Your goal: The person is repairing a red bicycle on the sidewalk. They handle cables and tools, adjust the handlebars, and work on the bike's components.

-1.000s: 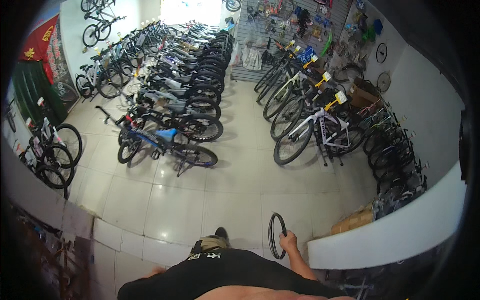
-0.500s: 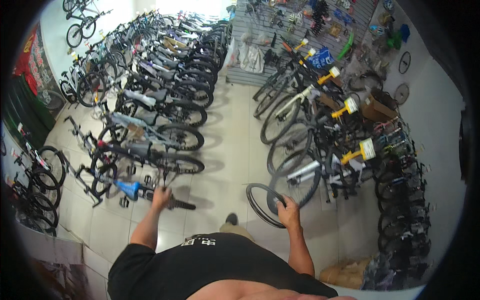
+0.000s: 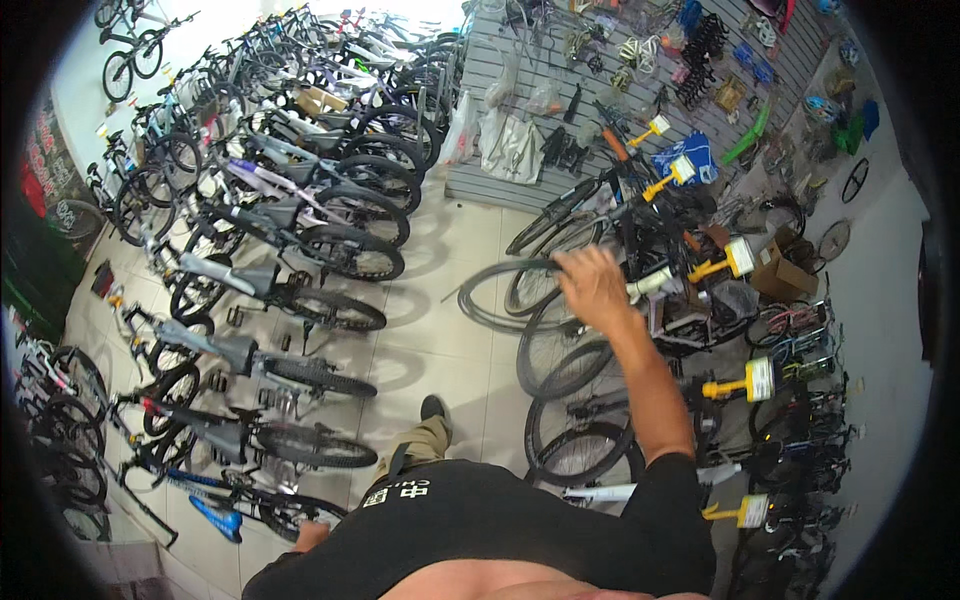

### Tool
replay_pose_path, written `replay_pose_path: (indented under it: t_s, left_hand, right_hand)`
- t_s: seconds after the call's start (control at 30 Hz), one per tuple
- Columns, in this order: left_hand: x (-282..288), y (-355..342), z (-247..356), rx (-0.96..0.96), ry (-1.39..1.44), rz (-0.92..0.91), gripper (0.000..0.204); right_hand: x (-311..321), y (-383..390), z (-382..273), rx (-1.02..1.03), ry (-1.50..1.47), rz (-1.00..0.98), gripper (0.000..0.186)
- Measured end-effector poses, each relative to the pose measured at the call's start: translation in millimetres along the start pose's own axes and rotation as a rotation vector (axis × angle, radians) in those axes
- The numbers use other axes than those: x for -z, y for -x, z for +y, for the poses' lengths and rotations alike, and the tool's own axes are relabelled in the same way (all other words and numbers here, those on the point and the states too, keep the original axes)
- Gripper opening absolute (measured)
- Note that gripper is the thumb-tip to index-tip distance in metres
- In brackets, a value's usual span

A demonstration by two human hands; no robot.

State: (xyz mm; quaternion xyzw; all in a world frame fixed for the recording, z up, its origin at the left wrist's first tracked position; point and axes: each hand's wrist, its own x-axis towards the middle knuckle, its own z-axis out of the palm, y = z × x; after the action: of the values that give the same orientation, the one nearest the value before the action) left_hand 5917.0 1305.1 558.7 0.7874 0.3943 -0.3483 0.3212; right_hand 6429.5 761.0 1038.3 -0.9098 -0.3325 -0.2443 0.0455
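My right hand is raised at centre right, its fingers closed on a coil of thin dark cable or tubing, with a loose end poking out to the left. The coil hangs over a row of bicycles with yellow tags on them. My left hand is low, partly hidden by my black shirt, close to the bike with the blue saddle; I cannot make out its fingers.
A long dense row of bicycles stands on the left, another on the right, with a tiled aisle between them. Ahead is a slatwall hung with parts and bags. A cardboard box sits at the right.
I have moved forward into the aisle, so bikes have shifted down the view. My right hand has risen with the coil. My left hand has dropped back toward the lower edge.
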Motion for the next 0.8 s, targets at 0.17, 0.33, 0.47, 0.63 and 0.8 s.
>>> replay_pose_path:
  t_s: [0.17, 0.33, 0.47, 0.63, 0.8]
  left_hand:
    - [134.4, -89.8, 342.3, -0.351, 0.217, 0.320, 0.041]
    - [267.5, -95.5, 616.7, -0.713, 0.609, 0.278, 0.034]
    - [286.1, -155.7, 711.6, -0.595, 0.608, 0.326, 0.036]
    - [204.6, -238.3, 669.6, -0.156, 0.790, 0.325, 0.040]
    - [149.5, -236.2, 630.5, -0.029, 0.408, 0.303, 0.038]
  right_hand:
    - [-47.7, -160.8, 178.7, 0.010, 0.102, -0.054, 0.034]
    - [-100.2, -305.9, 348.9, 0.026, 0.190, 0.075, 0.033]
    - [-156.8, -401.9, 481.8, -0.020, 0.128, 0.026, 0.033]
    - [-218.2, -509.8, 625.1, 0.020, 0.197, -0.008, 0.033]
    - [-292.6, -571.2, 744.3, -0.068, 0.205, -0.282, 0.033]
